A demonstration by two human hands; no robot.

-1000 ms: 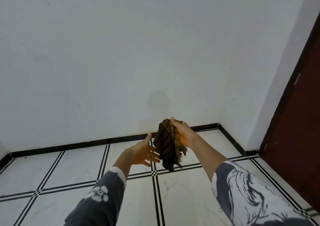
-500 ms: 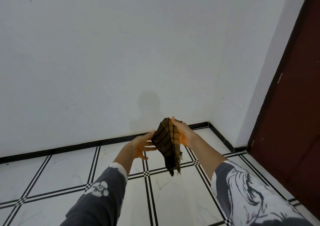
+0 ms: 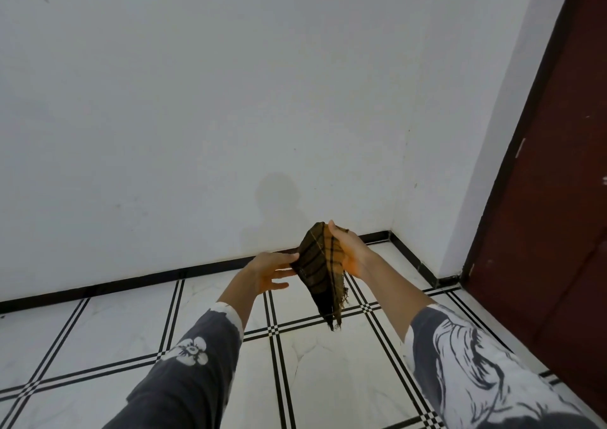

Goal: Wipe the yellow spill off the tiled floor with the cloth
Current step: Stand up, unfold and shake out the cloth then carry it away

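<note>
A dark brown cloth with yellow checks hangs in the air above the floor, its frayed tip pointing down. My right hand grips its upper right edge. My left hand is at the cloth's left edge, thumb tip touching the fabric and the other fingers spread below it. No yellow spill shows on the white tiled floor in this view.
A white wall with a black skirting strip stands straight ahead and meets a side wall in the corner at the right. A dark red door fills the right edge. The tiles carry black double lines.
My left hand has risen from below the cloth to its left edge and now touches it. The view has swung a little to the right; my right hand keeps its grip.
</note>
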